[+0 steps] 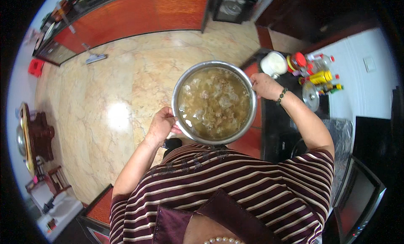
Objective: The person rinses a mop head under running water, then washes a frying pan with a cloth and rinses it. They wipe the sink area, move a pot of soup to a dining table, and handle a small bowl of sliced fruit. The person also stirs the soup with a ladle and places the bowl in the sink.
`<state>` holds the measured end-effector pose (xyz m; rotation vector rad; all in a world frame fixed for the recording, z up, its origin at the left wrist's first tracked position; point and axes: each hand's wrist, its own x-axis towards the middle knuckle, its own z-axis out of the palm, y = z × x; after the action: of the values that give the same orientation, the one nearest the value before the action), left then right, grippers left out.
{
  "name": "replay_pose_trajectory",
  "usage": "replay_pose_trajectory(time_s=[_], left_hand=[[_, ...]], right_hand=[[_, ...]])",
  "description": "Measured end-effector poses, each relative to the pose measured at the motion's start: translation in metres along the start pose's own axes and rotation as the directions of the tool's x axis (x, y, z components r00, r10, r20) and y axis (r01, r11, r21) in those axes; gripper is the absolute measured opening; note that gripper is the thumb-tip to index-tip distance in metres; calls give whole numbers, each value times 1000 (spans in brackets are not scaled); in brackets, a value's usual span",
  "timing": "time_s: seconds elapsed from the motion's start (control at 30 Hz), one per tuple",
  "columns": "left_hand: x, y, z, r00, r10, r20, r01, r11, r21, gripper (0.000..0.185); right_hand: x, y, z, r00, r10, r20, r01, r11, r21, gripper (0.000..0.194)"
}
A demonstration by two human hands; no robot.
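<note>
A round stainless steel pot (pixel 254 113) is held in front of my body, above the tiled floor. Brownish broth (pixel 214 102) with pale and pinkish lumps fills much of it. My left hand (pixel 164 122) grips the rim area at the pot's lower left, thumb on top. On the upper right side, my right hand (pixel 266 86), with a beaded bracelet at the wrist, grips the pot's edge. The undersides of the pot and of my fingers are hidden.
To the right runs a black counter (pixel 273 124) with a white container (pixel 274 64), a red-lidded jar (pixel 296 61), several bottles and a metal lid (pixel 311 96). A mop head (pixel 96 58) rests on the floor at the upper left. Red cabinets (pixel 126 20) line the far side.
</note>
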<state>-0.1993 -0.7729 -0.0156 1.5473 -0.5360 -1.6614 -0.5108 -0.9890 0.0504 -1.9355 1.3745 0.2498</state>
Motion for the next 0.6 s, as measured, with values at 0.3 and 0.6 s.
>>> replay_pose_trajectory(time_s=[0.3, 0.6], left_hand=[[-77, 37, -256, 970, 4, -241, -27, 995, -92, 8], [-109, 21, -423, 836, 0, -549, -148, 963, -225, 7]], right_hand=[[128, -262, 91, 964, -188, 188, 175, 981, 84, 6], [245, -469, 179, 826, -391, 406, 386, 917, 98, 3]])
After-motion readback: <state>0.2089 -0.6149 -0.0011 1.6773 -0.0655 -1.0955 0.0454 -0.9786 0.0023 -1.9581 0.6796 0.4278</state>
